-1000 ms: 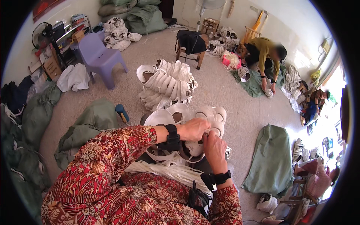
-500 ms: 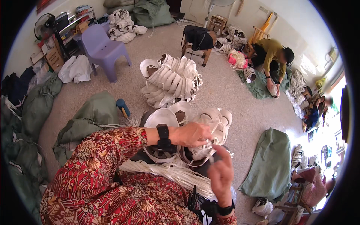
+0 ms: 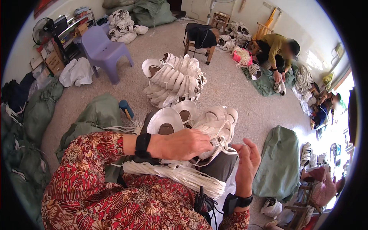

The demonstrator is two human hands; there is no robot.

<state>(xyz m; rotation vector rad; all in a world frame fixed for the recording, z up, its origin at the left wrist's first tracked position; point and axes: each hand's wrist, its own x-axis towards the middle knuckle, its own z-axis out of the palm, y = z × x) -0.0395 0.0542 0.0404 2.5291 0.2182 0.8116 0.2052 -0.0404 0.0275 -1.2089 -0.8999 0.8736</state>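
Observation:
Across my lap lie several white shoes, among them a pale pair (image 3: 214,119) and one with a brown insole (image 3: 165,122). My left hand (image 3: 186,145) is closed over the front of a white sneaker (image 3: 206,154), its fingertips pinching the shoelace by the eyelets. To the right, my right hand (image 3: 247,163) holds the other stretch of shoelace (image 3: 228,150) between thumb and forefinger, with the remaining fingers raised. Part of the sneaker is hidden under my left hand. A bundle of white laces (image 3: 174,176) rests across my lap, nearer to me.
Ahead on the floor sits a stack of tied white shoes (image 3: 174,82). A purple chair (image 3: 103,50) stands behind at left. Green sacks (image 3: 94,115) lie at left, and another green sack (image 3: 278,165) at right. A co-worker (image 3: 278,50) bends over shoes at the far right.
My right hand has moved right and slightly up, drawing the lace out from the sneaker. My left hand has shifted slightly left and lower. The co-worker's hands have moved a little.

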